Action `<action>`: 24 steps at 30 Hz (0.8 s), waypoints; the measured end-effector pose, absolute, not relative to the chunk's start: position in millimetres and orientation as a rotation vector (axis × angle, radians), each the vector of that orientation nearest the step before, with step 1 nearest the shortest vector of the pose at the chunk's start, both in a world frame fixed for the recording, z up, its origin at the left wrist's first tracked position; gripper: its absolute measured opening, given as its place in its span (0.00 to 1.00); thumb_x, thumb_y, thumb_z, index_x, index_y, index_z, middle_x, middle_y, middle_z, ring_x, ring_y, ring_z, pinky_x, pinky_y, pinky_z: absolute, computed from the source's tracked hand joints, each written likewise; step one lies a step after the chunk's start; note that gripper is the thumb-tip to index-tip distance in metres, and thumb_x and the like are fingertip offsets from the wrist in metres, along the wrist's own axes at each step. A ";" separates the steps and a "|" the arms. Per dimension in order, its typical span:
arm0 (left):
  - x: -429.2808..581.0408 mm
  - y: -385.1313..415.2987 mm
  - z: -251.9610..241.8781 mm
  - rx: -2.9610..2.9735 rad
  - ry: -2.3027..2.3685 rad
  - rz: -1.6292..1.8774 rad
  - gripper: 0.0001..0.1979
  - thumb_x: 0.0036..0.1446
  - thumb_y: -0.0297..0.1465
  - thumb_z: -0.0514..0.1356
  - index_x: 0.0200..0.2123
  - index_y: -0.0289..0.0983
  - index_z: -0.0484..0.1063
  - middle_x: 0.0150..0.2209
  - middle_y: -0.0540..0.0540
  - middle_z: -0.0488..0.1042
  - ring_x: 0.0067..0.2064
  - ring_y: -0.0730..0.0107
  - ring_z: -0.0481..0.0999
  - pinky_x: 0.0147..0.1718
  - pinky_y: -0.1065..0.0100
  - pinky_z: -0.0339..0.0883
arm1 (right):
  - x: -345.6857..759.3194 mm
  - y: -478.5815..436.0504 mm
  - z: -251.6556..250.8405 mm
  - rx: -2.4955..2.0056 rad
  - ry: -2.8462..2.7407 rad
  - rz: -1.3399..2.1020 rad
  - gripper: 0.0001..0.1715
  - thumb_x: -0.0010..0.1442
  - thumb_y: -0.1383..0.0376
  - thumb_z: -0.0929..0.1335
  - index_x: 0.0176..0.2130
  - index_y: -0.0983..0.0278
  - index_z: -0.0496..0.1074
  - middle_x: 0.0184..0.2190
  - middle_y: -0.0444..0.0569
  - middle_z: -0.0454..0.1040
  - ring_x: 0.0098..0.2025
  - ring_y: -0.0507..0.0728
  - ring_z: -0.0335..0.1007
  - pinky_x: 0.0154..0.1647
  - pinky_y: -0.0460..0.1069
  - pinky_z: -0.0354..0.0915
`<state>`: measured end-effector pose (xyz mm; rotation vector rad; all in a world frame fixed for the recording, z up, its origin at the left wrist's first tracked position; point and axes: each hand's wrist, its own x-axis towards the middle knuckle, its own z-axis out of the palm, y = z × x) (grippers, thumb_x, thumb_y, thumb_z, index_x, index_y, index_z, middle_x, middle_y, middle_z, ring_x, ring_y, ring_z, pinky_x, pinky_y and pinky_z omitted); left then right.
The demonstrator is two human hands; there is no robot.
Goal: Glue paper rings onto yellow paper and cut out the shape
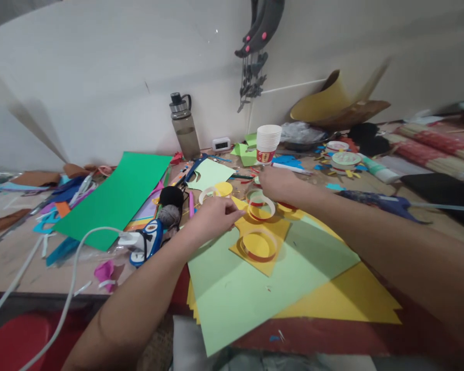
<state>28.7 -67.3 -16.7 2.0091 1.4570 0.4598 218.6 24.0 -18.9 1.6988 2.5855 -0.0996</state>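
Observation:
My left hand (219, 212) is closed, its fingertips drawn together just left of a white paper ring (261, 208); whatever they pinch is too small to make out. Beyond that ring, my right hand (276, 184) is curled downward with its fingertips mostly hidden, and a bit of pale green shows beside them. Nearer to me, another ring (260, 246) stands on a yellow paper square (268, 265). Beneath it lies a large light green sheet (239, 304) on yellow sheets (340, 301). A yellow disc (223, 189) and a further white ring (208, 194) sit behind my left hand.
At the back stand a bottle (184, 129), a small digital clock (221, 144) and stacked paper cups (268, 141). A green sheet (116, 198) and a blue power strip (149, 242) with a white cable lie left. A glue gun (386, 202) lies right, partly behind my forearm.

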 end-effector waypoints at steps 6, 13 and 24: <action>25.8 -64.5 -13.5 2.043 1.461 0.318 0.17 0.59 0.39 0.54 0.22 0.37 0.72 0.23 0.48 0.77 0.27 0.69 0.76 0.29 0.69 0.64 | 211.4 19.8 -4.9 1.816 2.517 -0.059 0.17 0.59 0.71 0.64 0.46 0.72 0.76 0.44 0.71 0.77 0.48 0.72 0.74 0.42 0.58 0.67; 25.8 -65.2 -11.3 2.081 1.450 0.295 0.17 0.59 0.38 0.55 0.23 0.37 0.73 0.23 0.48 0.78 0.27 0.69 0.76 0.29 0.69 0.63 | 201.5 18.3 9.7 2.073 2.625 -0.118 0.19 0.65 0.64 0.61 0.53 0.70 0.67 0.44 0.67 0.77 0.43 0.65 0.75 0.37 0.52 0.66; 19.7 -77.1 20.2 2.154 1.341 0.581 0.10 0.56 0.38 0.63 0.36 0.38 0.79 0.37 0.48 0.80 0.36 0.70 0.77 0.35 0.70 0.68 | 242.2 -30.5 26.3 2.076 3.331 -1.647 0.08 0.61 0.66 0.67 0.43 0.62 0.68 0.24 0.43 0.71 0.23 0.51 0.66 0.23 0.48 0.62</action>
